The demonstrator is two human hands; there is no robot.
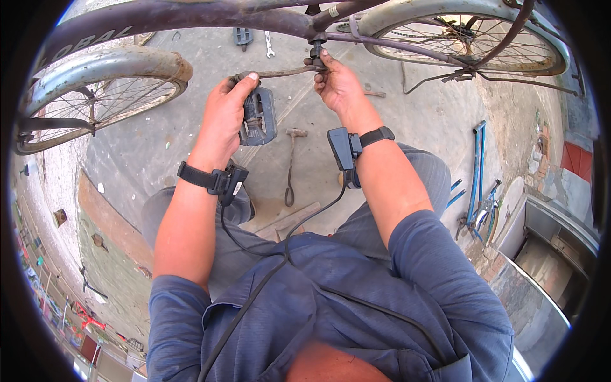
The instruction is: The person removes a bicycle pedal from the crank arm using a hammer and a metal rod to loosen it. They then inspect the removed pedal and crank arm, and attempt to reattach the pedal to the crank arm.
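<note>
A purple bicycle frame stretches across the top of the view. From its bottom bracket a worn crank arm reaches to the left, roughly level. My left hand is closed around the outer end of that crank arm, thumb on top. A black pedal hangs at this end, beside my fingers. At the inner end, my right hand pinches the crank arm by the axle. My right fingertips partly hide the joint there.
On the concrete between my legs lies a hammer. Beyond the crank are a wrench and another pedal. The front wheel stands left, the rear wheel right. Blue frame tubes lie at the right.
</note>
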